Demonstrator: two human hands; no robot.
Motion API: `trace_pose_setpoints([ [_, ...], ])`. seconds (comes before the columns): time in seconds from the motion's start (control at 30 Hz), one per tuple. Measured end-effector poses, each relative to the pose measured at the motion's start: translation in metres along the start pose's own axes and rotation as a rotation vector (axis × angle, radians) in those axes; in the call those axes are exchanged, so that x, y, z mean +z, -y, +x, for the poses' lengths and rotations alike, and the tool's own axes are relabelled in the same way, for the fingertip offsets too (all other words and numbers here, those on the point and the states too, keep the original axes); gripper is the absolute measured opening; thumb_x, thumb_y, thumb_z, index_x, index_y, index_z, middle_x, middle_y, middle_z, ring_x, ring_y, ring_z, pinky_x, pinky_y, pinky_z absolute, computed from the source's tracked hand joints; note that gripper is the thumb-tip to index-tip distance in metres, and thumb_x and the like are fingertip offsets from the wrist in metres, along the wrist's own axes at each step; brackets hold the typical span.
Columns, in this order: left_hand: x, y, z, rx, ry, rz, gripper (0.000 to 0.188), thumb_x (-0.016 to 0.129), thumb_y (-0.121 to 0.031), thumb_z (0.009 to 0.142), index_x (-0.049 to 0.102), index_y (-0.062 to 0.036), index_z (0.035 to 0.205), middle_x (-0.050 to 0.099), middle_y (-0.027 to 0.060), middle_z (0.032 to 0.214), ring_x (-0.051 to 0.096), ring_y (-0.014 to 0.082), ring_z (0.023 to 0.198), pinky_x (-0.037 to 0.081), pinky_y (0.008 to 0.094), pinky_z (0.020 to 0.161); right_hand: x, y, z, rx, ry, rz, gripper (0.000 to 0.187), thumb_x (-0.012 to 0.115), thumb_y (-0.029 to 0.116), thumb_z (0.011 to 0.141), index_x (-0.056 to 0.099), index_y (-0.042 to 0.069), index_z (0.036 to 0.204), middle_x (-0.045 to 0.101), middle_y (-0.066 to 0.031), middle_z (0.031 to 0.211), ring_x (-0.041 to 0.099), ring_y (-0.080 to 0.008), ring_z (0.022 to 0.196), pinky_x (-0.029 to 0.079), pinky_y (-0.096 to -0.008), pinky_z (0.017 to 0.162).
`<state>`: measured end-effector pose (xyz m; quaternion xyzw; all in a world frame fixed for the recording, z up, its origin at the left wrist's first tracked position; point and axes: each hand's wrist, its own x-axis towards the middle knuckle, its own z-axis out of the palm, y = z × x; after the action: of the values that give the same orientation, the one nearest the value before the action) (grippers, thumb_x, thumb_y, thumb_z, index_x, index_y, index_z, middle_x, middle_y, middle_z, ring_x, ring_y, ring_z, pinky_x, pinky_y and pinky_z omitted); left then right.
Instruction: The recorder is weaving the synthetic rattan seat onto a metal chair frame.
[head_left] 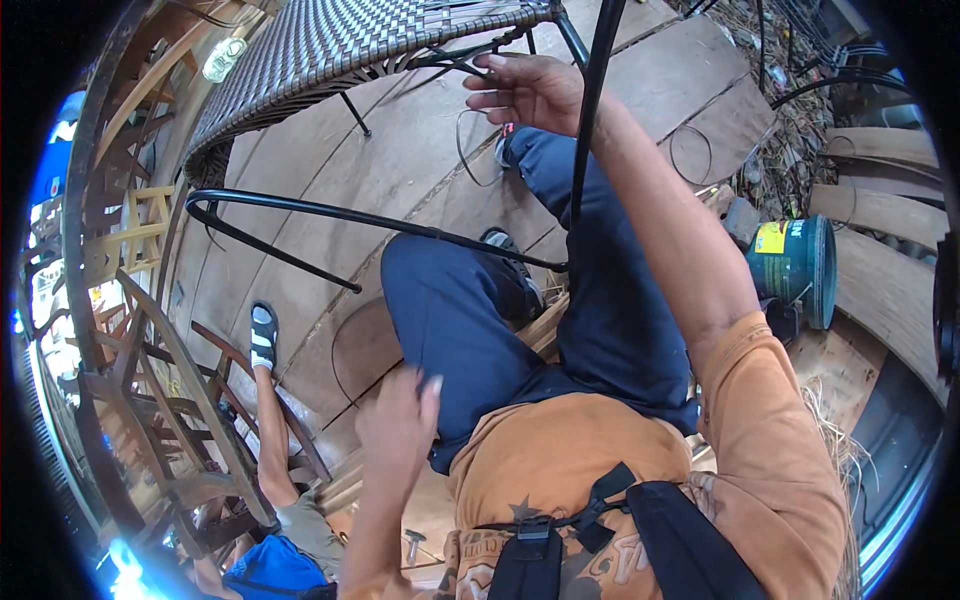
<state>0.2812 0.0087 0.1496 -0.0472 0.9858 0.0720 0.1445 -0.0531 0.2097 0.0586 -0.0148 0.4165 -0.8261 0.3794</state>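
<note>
A chair with a woven brown seat (330, 50) and a black metal frame (340, 208) lies tipped over before me. My right hand (530, 92) is raised to the edge of the weave, next to a black frame tube. Its fingers are apart and slightly bent, and I make out nothing held in them. A thin dark strand (462, 150) loops down below these fingers. My left hand (398, 420) is low beside my left knee, smeared by motion, its thumb up. Another thin strand (335, 350) curves down to the left hand; whether the fingers grip it is unclear.
A dark green bucket (815, 270) stands at my right near curved wooden boards (885, 290). Wooden chair parts (170, 400) pile up at the left, where another person's leg (272, 430) stretches out. A hammer (412, 545) lies near my left arm. Large floor tiles (300, 170) spread beneath.
</note>
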Motion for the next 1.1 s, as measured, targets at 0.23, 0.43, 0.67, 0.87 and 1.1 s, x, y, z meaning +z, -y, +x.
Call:
trace_pose_setpoints([
  [0.23,-0.032,0.002,-0.054,-0.317,0.748,-0.071,0.047,0.047,-0.042,0.089,0.053,-0.0004,0.110,0.058,0.0217,0.108,0.060,0.0377,0.093,0.049,0.0452,0.076,-0.054,-0.014,-0.012,-0.191,-0.447,-0.489,0.021,0.056,0.022,0.088,0.060,0.002,0.094,0.051,-0.0015,0.071,0.047,-0.0122,0.050,0.042,-0.0282,0.046],
  [0.43,-0.045,-0.063,0.154,0.453,-0.436,-0.232,0.042,0.053,-0.013,0.087,0.043,0.0084,0.122,0.045,0.0250,0.122,0.047,0.0396,0.111,0.040,0.0427,0.094,-0.093,0.003,-0.015,-0.343,-0.549,-1.002,0.027,0.052,0.015,0.090,0.061,0.012,0.115,0.053,-0.0022,0.071,0.048,-0.0119,0.053,0.039,-0.0264,0.047],
  [0.67,-0.016,-0.103,0.329,0.542,-0.717,-0.067,0.017,0.052,-0.007,0.075,0.062,-0.0027,0.088,0.062,0.0188,0.085,0.063,0.0311,0.083,0.050,0.0406,0.072,-0.114,-0.002,0.077,-0.518,-0.104,-0.706,0.018,0.058,0.015,0.089,0.063,0.001,0.100,0.061,-0.0024,0.077,0.056,-0.0101,0.074,0.046,-0.0246,0.066],
  [0.87,-0.016,-0.090,0.292,0.622,-0.894,-0.056,0.008,0.063,-0.012,0.078,0.062,-0.0067,0.084,0.062,0.0126,0.093,0.057,0.0294,0.097,0.045,0.0422,0.080,-0.067,-0.001,0.035,-0.869,-0.411,-1.038,0.038,0.066,0.031,0.082,0.059,-0.001,0.101,0.064,-0.0115,0.086,0.060,-0.0188,0.076,0.047,-0.0297,0.067],
  [1.1,0.019,-0.062,0.104,0.550,-0.321,-0.186,0.013,0.068,-0.014,0.073,0.059,-0.0046,0.075,0.058,0.0079,0.077,0.057,0.0227,0.078,0.037,0.0459,0.089,-0.009,0.004,-0.007,-0.139,-0.024,0.047,0.025,0.062,0.024,0.086,0.054,0.005,0.101,0.058,-0.0068,0.092,0.059,-0.0168,0.076,0.051,-0.0294,0.064],
])
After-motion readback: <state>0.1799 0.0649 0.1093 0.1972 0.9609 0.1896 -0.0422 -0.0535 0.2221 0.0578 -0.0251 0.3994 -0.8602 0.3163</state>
